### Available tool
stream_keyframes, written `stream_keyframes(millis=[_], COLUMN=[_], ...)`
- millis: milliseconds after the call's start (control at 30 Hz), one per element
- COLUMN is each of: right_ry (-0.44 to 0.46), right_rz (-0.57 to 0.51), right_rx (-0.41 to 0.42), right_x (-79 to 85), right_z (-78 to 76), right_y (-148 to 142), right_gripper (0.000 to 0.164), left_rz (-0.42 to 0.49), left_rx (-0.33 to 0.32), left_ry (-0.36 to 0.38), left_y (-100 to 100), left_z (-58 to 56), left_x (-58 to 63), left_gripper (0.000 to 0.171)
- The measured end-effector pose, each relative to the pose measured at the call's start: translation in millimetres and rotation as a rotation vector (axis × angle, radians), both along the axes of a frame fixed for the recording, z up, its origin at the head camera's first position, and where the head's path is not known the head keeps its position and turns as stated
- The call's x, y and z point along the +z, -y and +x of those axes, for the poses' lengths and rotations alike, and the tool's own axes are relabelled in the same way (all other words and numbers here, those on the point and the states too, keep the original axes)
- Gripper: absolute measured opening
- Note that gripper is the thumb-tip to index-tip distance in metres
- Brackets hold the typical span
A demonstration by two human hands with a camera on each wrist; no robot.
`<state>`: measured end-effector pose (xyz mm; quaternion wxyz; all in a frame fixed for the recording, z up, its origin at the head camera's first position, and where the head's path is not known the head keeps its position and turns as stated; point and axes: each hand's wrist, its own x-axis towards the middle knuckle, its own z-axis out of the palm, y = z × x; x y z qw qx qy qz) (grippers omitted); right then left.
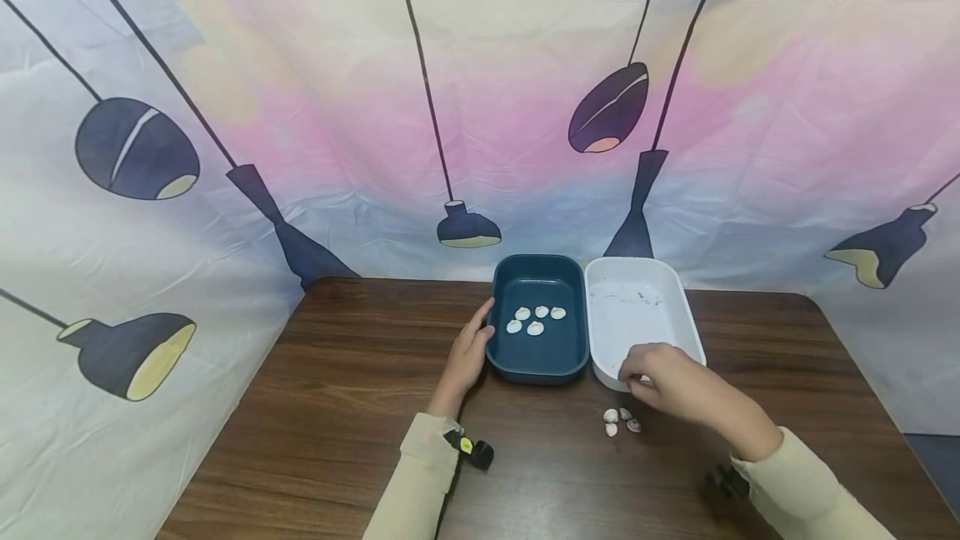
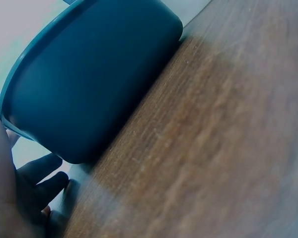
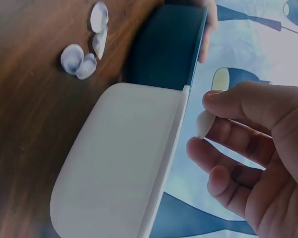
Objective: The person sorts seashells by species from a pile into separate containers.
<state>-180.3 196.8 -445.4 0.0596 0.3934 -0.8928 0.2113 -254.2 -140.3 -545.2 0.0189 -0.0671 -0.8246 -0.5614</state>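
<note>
Right hand [image 1: 667, 377] pinches a shell [image 3: 204, 124], likely light, stiff, brittle, best held edgewise; left hand [image 1: 466, 357], relaxed, touches the dark tray [image 1: 538, 359]

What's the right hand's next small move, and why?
Probably lower the pinched shell into the white tray: in the head view the right hand is over that tray's near end, and the wrist view shows the shell above rim level.
</note>
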Motion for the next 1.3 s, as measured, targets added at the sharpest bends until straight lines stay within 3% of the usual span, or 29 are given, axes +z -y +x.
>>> stream_keyframes(millis=[400, 667, 933, 1300], right_ry=[0.104, 0.104, 0.135, 0.256], right_rz=[0.041, 0.046, 0.065, 0.088], right_rx=[-0.087, -0.115, -0.145, -0.201], right_x=[-6.2, -18.3, -27.9, -42.6], right_z=[-30.7, -51.3, -65.5, -76.5], right_y=[2, 3, 5, 9], right_gripper=[0.015, 0.012, 0.009, 0.013], left_rz=[-0.019, -0.011, -0.005, -0.021], left_rx=[0.004, 0.004, 0.001, 0.008], left_ry=[-0.003, 0.003, 0.006, 0.017], left_y=[0, 0, 0, 0], left_z=[-2.4, -2.0, -1.7, -1.5], left_x=[-1.8, -0.9, -0.7, -1.8], left_gripper=[0.054, 0.054, 0.054, 0.054])
